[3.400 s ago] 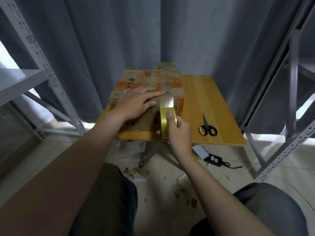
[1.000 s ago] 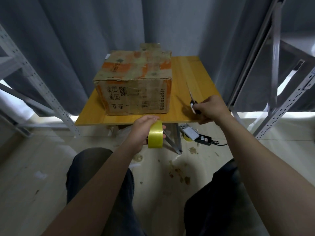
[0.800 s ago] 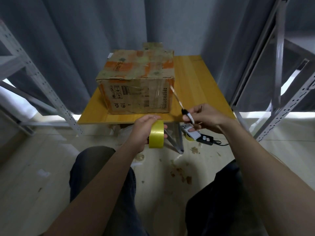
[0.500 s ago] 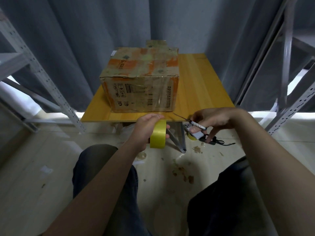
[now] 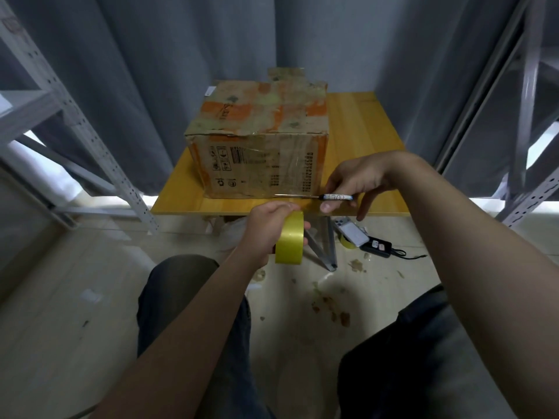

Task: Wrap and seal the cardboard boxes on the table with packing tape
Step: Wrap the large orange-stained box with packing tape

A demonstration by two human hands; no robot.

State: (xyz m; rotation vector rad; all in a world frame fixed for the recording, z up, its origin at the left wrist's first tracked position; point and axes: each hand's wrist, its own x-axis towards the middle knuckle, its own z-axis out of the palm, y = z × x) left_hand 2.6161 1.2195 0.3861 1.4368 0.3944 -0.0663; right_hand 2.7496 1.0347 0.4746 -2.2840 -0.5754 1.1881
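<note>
A worn cardboard box with orange print stands on the yellow wooden table. Clear tape runs down its front face toward the roll. My left hand grips the yellow tape roll just below the table's front edge. My right hand holds the scissors by their handles. The blades point left, level with the box's bottom front edge, just above the roll.
Grey metal shelving stands at the left and more shelving at the right, with a grey curtain behind. On the floor under the table lie a phone, a black device with a cable, and tape scraps. My knees fill the bottom.
My right hand picked the scissors up off the table and swung them left to the stretched tape. The roll passed from my right hand to my left and dropped below the table edge.
</note>
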